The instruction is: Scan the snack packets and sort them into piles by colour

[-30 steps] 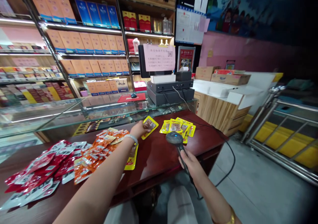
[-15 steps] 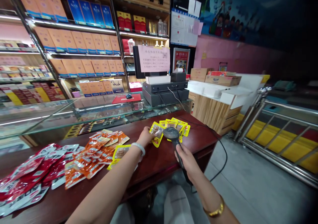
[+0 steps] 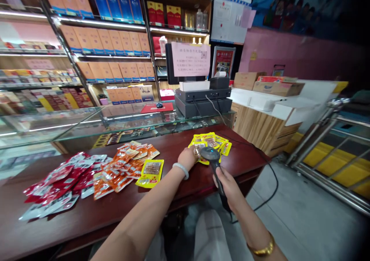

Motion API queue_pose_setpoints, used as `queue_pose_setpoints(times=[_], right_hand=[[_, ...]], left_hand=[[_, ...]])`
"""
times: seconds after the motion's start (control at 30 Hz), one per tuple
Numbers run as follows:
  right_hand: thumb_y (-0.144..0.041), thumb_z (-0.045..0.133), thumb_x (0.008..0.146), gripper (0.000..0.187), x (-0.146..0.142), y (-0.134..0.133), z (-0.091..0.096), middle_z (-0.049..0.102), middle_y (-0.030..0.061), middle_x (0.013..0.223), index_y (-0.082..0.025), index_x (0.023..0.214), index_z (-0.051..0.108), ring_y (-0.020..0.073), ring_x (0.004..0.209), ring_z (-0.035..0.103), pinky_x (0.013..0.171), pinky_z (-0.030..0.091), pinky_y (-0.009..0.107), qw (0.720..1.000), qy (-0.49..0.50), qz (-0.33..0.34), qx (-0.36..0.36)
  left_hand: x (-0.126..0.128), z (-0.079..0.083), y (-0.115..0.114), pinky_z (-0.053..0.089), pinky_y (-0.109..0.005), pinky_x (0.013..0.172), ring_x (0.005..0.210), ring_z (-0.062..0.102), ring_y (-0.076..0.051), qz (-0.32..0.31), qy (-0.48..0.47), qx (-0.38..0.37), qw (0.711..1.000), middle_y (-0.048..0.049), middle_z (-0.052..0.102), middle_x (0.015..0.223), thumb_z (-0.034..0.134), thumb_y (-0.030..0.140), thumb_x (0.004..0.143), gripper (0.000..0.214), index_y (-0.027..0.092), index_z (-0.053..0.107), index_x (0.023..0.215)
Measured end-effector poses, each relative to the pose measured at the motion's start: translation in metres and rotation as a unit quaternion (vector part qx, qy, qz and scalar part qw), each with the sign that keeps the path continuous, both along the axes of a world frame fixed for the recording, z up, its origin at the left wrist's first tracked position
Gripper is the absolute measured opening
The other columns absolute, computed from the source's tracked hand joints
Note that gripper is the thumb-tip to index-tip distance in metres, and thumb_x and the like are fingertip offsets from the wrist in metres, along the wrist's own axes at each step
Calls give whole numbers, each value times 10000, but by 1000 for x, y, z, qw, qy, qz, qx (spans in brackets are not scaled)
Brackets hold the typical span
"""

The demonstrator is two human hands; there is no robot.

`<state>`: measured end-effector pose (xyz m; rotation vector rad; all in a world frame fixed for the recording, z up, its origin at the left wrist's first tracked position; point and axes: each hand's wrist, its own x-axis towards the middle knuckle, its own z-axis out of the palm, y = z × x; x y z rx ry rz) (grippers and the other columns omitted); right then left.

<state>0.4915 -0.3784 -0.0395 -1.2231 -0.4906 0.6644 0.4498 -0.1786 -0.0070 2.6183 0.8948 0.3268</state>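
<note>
My right hand (image 3: 228, 186) is wrapped round the handle of a black barcode scanner (image 3: 210, 153), its head over the yellow packets. Just left of the scanner head, the fingers of my left hand (image 3: 187, 159) are closed on a yellow snack packet (image 3: 199, 150), partly hidden by the hand and the scanner. Behind it lies a pile of yellow snack packets (image 3: 224, 143). One more yellow packet (image 3: 150, 172) lies flat by my left forearm. To its left are a heap of orange packets (image 3: 115, 174) and a heap of red and silver packets (image 3: 62, 178).
The packets lie on a dark red table (image 3: 173, 189). A glass display counter (image 3: 115, 126) runs behind it, bearing a cash register (image 3: 202, 103). The scanner's cable (image 3: 276, 187) loops off the table's right edge. Metal railing (image 3: 326, 137) stands at right.
My left hand has moved the yellow packet right, to the pile. The scanner has stayed close beside it. The view has shifted, and the single yellow packet by my forearm shows more fully.
</note>
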Motion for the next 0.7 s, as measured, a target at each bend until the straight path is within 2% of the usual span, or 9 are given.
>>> queue_pose_setpoints(times=[0.1, 0.2, 0.3, 0.4, 0.47, 0.53, 0.63, 0.7], right_hand=[[-658, 695, 757, 556, -6, -1, 3, 516, -24, 622, -196, 1065, 659, 142, 543, 442, 494, 322, 252, 1000, 13, -1, -6], [-627, 701, 774, 513, -14, 0, 0, 536, -17, 632, -205, 1064, 672, 147, 554, 462, 499, 342, 254, 1000, 19, 9, -5], [-602, 712, 779, 500, -21, 2, -8, 572, -7, 669, -211, 1089, 678, 151, 588, 497, 518, 374, 249, 999, 36, 21, -12], [-596, 742, 750, 553, -29, 6, -14, 634, 16, 774, -217, 1147, 673, 165, 664, 550, 556, 421, 248, 998, 56, 31, -25], [-598, 746, 745, 567, -33, 8, -15, 652, 22, 805, -223, 1164, 674, 173, 697, 568, 571, 437, 248, 997, 56, 41, -32], [-611, 734, 749, 576, -37, 9, -15, 659, 20, 786, -227, 1175, 676, 177, 692, 575, 565, 435, 249, 997, 48, 49, -34], [-642, 731, 729, 627, -42, 8, -13, 671, 21, 749, -217, 1187, 678, 179, 657, 584, 559, 434, 254, 998, 35, 48, -34], [-660, 734, 710, 657, -45, 6, -12, 663, 17, 696, -202, 1179, 685, 178, 629, 585, 556, 435, 256, 998, 22, 45, -39]], left_hand=[[-29, 12, 6, 453, -313, 876, 1070, 633, -279, 16, -2, 38, 999, -173, 612, 1223, 700, 434, 786, 655, 196, 502, 1363], [-87, 22, 18, 425, -344, 941, 1115, 596, -303, 89, 30, 102, 990, -165, 641, 1145, 653, 519, 810, 508, 180, 618, 1185], [-150, 19, 29, 426, -408, 933, 1101, 576, -349, 210, 76, 154, 962, -198, 644, 1102, 549, 599, 845, 529, 144, 639, 1099], [-188, 10, 35, 429, -451, 913, 1112, 549, -388, 265, 118, 165, 943, -214, 640, 1111, 565, 640, 808, 566, 132, 642, 1046], [-196, 6, 35, 427, -462, 911, 1133, 533, -398, 265, 136, 161, 941, -213, 643, 1118, 590, 643, 786, 554, 137, 645, 1005], [-193, 7, 33, 423, -460, 914, 1148, 529, -397, 247, 145, 150, 946, -210, 647, 1126, 621, 640, 763, 538, 144, 644, 970], [-177, 10, 27, 434, -421, 888, 1119, 576, -369, 217, 126, 118, 961, -199, 669, 1091, 659, 602, 755, 519, 150, 607, 1005], [-164, 8, 23, 451, -356, 803, 1013, 644, -317, 208, 80, 63, 973, -162, 695, 1023, 665, 535, 785, 474, 163, 558, 1059]])
